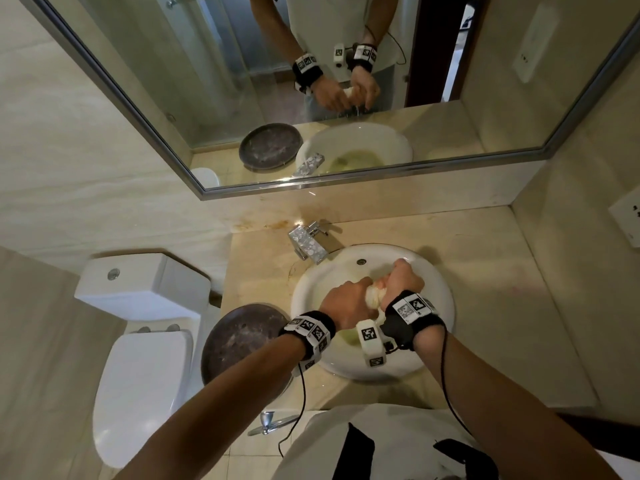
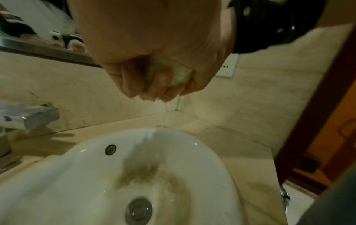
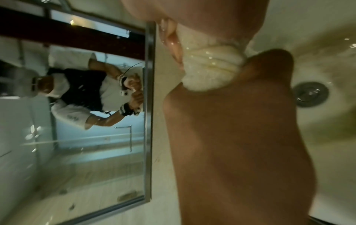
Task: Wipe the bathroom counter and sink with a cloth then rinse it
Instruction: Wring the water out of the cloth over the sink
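Note:
Over the white sink, my left hand and right hand both grip a wet, cream-coloured cloth twisted into a tight roll between them. In the left wrist view the curled fingers squeeze the cloth, and water drips down into the basin. The right wrist view shows the twisted cloth glistening between my right hand and my left hand. Murky water lies around the drain. The beige counter surrounds the sink.
A chrome faucet stands behind the basin at the left. A dark round dish sits on the counter's left end, beside a white toilet. A large mirror hangs above, and a wall socket is on the right wall.

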Motion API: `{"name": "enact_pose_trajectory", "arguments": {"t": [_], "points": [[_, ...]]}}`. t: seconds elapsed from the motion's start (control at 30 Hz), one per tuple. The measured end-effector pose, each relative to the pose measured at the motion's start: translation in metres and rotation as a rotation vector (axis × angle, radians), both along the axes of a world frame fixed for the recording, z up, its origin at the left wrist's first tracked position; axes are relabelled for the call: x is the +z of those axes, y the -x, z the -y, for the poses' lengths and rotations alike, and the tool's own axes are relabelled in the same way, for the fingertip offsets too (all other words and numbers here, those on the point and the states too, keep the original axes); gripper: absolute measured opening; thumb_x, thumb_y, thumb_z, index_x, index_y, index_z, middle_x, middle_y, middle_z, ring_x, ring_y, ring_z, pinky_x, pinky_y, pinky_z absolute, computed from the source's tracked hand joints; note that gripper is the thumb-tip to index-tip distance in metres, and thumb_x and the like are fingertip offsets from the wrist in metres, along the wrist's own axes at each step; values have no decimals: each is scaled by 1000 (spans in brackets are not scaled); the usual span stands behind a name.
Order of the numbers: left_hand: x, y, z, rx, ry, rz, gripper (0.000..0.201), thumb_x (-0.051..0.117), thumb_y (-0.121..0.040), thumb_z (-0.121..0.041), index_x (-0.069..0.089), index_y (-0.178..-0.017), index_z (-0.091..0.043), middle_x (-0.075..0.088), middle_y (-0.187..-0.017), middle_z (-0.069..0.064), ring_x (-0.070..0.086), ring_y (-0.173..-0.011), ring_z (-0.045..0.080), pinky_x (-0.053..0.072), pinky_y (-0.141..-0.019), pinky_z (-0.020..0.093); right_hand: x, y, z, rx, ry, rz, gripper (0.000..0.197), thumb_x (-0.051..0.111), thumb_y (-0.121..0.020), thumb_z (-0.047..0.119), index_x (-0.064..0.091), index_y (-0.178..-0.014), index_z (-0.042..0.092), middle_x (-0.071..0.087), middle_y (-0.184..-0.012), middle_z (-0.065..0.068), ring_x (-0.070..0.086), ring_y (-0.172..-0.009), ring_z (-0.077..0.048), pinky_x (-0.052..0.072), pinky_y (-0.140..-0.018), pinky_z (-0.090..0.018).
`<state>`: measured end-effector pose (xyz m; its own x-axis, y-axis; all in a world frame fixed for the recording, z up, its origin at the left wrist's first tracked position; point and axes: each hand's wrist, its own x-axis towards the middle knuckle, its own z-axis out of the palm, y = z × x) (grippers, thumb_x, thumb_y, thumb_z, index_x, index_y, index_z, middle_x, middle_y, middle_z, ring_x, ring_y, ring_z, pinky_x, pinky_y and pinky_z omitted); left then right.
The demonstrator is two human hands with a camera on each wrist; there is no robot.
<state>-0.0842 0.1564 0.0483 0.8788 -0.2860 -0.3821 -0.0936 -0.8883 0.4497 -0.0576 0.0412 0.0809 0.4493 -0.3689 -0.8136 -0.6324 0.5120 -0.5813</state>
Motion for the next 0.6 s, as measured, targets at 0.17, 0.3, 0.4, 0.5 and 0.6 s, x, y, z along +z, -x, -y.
{"name": "enact_pose_trajectory", "arguments": {"t": [0.17, 0.3, 0.4, 0.5, 0.6], "points": [[-14, 9, 1, -84, -156, 75, 46, 62, -84, -39, 45, -123, -20, 67, -87, 11, 61, -77, 33, 47, -63, 37, -5, 14, 12, 261, 89, -123, 22, 48, -96, 22, 63, -87, 8, 56, -68, -6, 51, -61, -24, 36, -50, -31], [-20, 11, 2, -176, -266, 135, 33, 56, -91, -28, 43, -119, -17, 66, -85, 10, 63, -76, 35, 42, -59, 37, -33, 25, 17, 776, 464, 24, 11, 57, -85, 23, 57, -82, 12, 55, -69, -3, 56, -69, -29, 46, -59, -27], [-21, 13, 3, -246, -309, 144, 35, 56, -93, -31, 43, -120, -13, 67, -86, 11, 63, -73, 34, 35, -59, 34, -49, 32, 20, 942, 514, 39, 21, 65, -71, 33, 61, -72, 12, 62, -62, -1, 62, -63, -28, 57, -69, -34], [-22, 15, 6, -300, -306, 129, 44, 63, -88, -36, 43, -120, -12, 66, -84, 10, 63, -69, 34, 35, -56, 33, -56, 36, 25, 975, 574, 50, 28, 66, -81, 29, 66, -70, 3, 66, -65, -13, 64, -62, -32, 54, -62, -34], [-24, 15, 8, -319, -305, 133, 44, 61, -90, -35, 44, -122, -11, 66, -86, 11, 62, -68, 35, 34, -56, 34, -61, 38, 29, 958, 574, 48, 29, 65, -85, 26, 68, -73, 0, 69, -74, -21, 65, -64, -34, 54, -60, -37]]}}
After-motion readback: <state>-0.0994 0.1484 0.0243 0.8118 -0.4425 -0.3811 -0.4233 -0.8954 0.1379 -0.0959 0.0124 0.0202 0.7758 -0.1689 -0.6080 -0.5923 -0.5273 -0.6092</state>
